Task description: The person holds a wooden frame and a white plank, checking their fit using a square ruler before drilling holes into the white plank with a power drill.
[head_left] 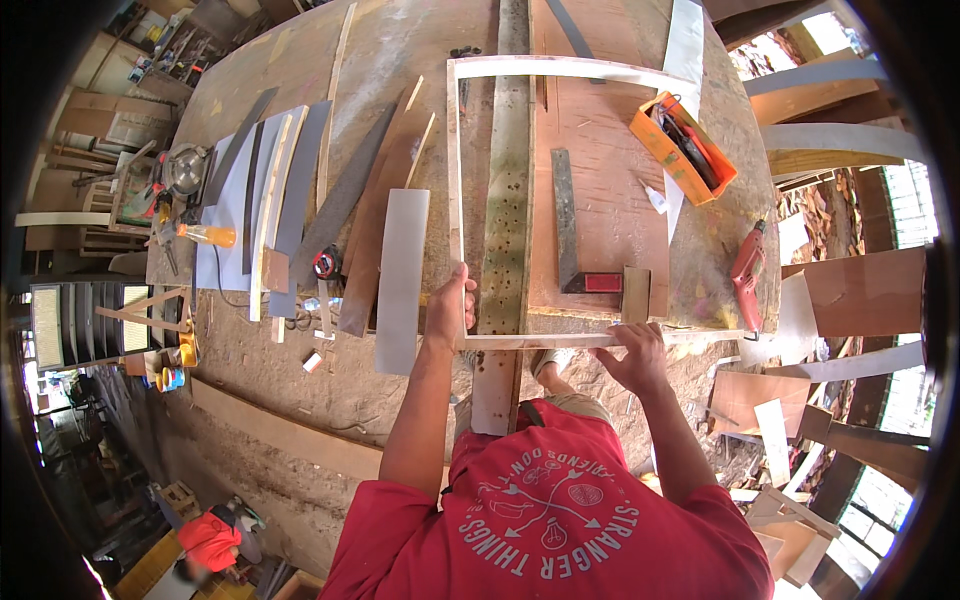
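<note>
My left hand (447, 312) is closed around the left side of a pale, angular wooden frame (455, 170), near its lower corner. My right hand (637, 355) has its fingers curled over the frame's near bar, beside a short wood block (636, 290). The frame lies across a long, hole-marked board (505, 240) and a reddish plywood sheet (610, 230). A metal square (563, 210) with a red handle lies inside it. An orange toolbox (682, 145) sits at the upper right, and a red power tool (748, 265) lies at the table's right edge.
Cut strips and boards (290, 200) cover the table's left, with a tape measure (326, 262), an orange bottle (208, 234) and a saw (182, 172). A gray panel (402, 270) juts off the front edge. Sheets and offcuts (840, 300) stand right; another person (208, 540) crouches lower left.
</note>
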The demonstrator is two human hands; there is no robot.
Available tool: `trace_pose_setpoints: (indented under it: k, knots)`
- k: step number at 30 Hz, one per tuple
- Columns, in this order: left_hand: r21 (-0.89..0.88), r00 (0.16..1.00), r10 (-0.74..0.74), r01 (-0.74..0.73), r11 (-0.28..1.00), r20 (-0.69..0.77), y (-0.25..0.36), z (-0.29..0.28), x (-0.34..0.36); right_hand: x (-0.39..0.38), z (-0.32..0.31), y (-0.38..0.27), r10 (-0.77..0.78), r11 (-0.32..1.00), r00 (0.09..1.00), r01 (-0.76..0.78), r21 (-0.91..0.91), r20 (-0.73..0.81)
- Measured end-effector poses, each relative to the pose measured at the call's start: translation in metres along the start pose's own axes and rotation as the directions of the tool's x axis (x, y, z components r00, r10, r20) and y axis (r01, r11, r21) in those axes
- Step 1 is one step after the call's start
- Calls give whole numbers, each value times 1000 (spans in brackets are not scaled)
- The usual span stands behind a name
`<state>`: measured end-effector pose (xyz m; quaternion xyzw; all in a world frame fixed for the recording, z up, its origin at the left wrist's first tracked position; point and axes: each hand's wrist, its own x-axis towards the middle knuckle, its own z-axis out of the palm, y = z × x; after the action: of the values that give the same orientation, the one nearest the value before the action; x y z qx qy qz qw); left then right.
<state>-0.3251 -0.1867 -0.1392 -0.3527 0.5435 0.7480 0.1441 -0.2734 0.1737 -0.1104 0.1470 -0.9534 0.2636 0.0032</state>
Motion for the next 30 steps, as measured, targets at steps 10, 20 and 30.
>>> trace_pose_setpoints:
  k: [10, 20, 30]
  knots:
    - [21, 997, -17, 15, 1000, 78, -5, -7, 5, 7, -8, 1, -31, 999, 998, 31, 5, 51]
    - [664, 688, 701, -435, 608, -191, -12, -48, -11, 15, -25, -17, -30, 1000, 999, 31, -3, 24]
    - [944, 607, 770, -96, 316, -196, -26, -108, -31, 40, -13, -50, -99, 992, 991, 105, 63, -94]
